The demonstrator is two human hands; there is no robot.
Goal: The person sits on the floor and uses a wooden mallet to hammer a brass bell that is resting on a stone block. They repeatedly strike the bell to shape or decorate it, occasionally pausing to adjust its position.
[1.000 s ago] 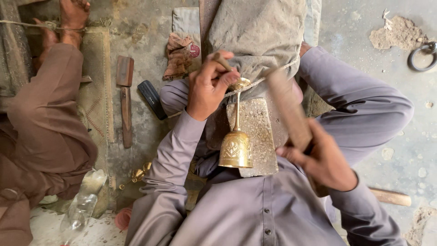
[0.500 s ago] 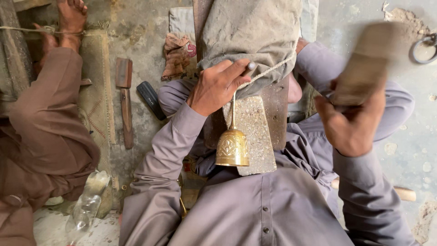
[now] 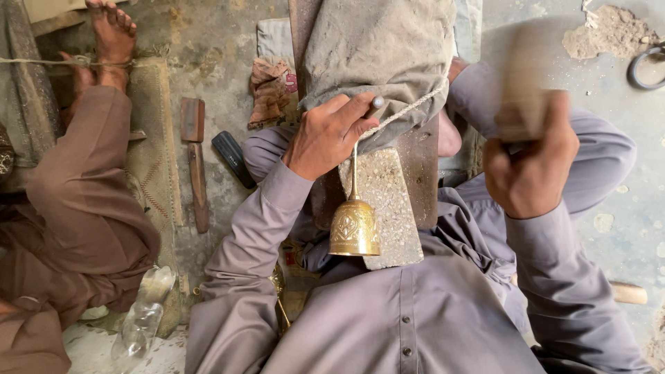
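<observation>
I see the brass bell lying on the speckled block. My left hand pinches its stem at 11 o'clock; my right hand grips a blurred wooden mallet. A cloth sack covers the plank beyond. A seated person's leg lies at 9 o'clock.

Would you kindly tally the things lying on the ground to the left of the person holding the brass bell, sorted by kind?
Rust-brown metal cleaver-shaped tool: 1
Black oblong bar: 1
Crumpled reddish-brown rag: 1
Clear plastic bottle: 1
Total: 4
</observation>
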